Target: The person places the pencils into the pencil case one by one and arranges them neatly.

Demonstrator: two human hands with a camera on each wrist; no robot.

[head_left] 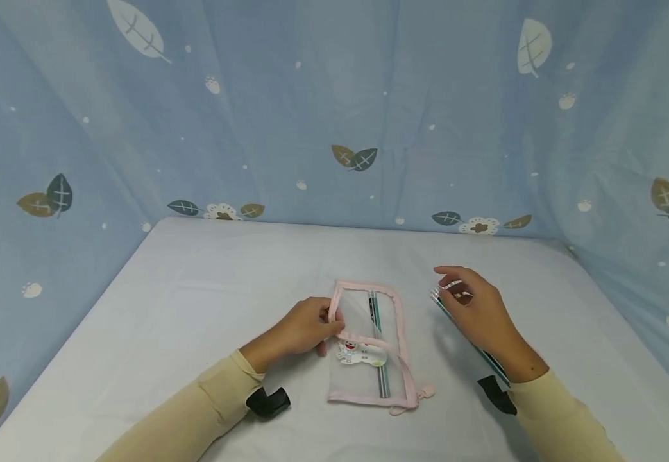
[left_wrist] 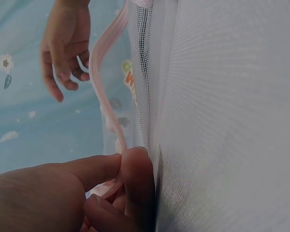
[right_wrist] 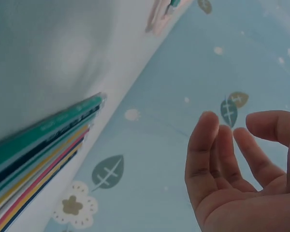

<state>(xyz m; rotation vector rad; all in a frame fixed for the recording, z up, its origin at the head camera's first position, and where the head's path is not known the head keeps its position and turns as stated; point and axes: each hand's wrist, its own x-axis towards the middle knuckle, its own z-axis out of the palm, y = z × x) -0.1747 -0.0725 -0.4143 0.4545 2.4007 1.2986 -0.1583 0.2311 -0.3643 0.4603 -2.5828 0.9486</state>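
A clear mesh pencil case (head_left: 401,327) with pink trim lies on the table, its upper flap raised. My left hand (head_left: 305,326) pinches the flap's pink edge between thumb and fingers; the left wrist view shows the pink trim (left_wrist: 106,104) held there. Inside the case, green and dark pencils (head_left: 375,311) lie lengthwise. My right hand (head_left: 478,314) hovers right of the case with fingers loosely bent and nothing between them. Under it lie several more pencils (head_left: 492,364), partly hidden by the hand and wrist; the right wrist view shows these striped pencils (right_wrist: 43,140) beside the hand.
A white sheet covers the table (head_left: 224,269). Behind and at both sides hangs a blue curtain (head_left: 288,115) with printed leaves. A pink zipper pull (head_left: 426,391) sticks out at the case's near right corner. Black straps (head_left: 269,403) show at both wrists.
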